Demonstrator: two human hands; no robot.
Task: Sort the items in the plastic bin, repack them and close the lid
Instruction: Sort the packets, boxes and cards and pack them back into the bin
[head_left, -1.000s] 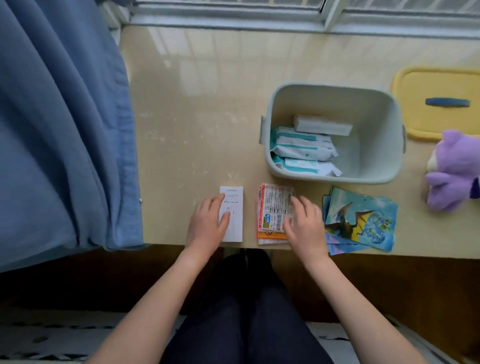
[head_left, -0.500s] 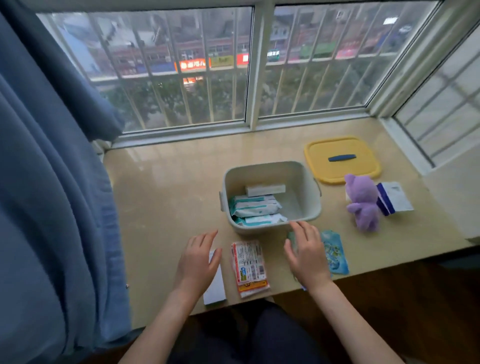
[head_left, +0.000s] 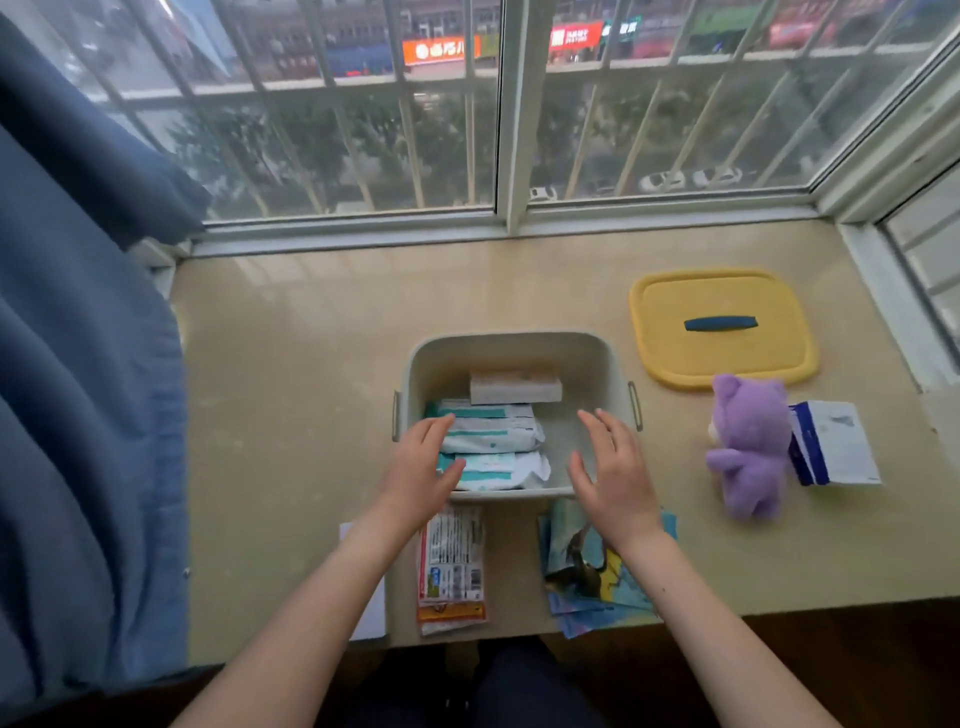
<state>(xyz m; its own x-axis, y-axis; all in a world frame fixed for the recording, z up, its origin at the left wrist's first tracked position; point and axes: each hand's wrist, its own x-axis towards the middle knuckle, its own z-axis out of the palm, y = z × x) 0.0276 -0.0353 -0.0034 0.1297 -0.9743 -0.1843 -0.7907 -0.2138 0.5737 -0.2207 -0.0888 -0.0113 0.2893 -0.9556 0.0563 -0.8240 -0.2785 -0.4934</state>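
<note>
Repacking looks about half done. At frame centre on the stone ledge (head_left: 291, 415) sits the grey plastic bin (head_left: 519, 339), its right half bare. Its yellow lid (head_left: 675, 301) lies off at upper right. A purple plush toy (head_left: 748, 441) and a blue-and-white pouch (head_left: 836, 447) wait outside at right, with dinosaur cards (head_left: 587, 587) and red-and-white packets (head_left: 452, 566) below the bin. Inside are two teal-and-white wipe packs (head_left: 493, 441) and a white box (head_left: 514, 387). The left hand (head_left: 421, 467) and right hand (head_left: 618, 467) hover over the bin's near corners, fingers straight, holding nothing.
</note>
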